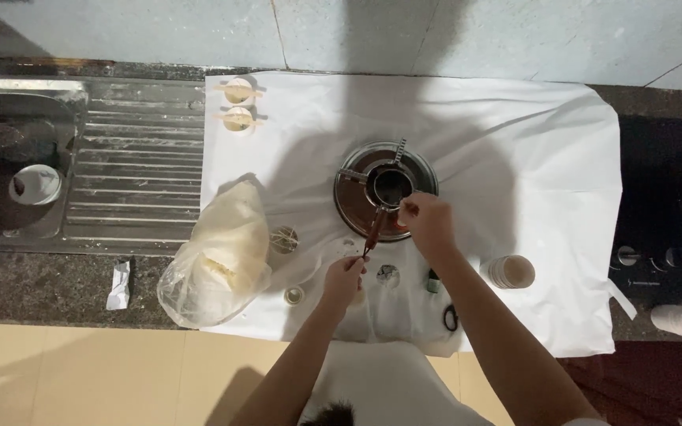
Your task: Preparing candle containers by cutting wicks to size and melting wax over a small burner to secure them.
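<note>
**One bowl, one strainer, two hands**

One metal bowl (pixel 357 207) is set mid-cloth on the white cloth (pixel 530 142), with one strainer (pixel 391 186) across it. The handle is pinched by the left hand (pixel 345 276); the rim is gripped by the right hand (pixel 428 221). Two small cups (pixel 237 105) are stood at the cloth's far left corner, one plastic bag (pixel 219 256) at its left edge

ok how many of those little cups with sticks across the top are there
2. Both sit at the back left corner of the white cloth, beside the sink drainboard: one cup farther back, the other cup just in front of it. More may be hidden.
</note>
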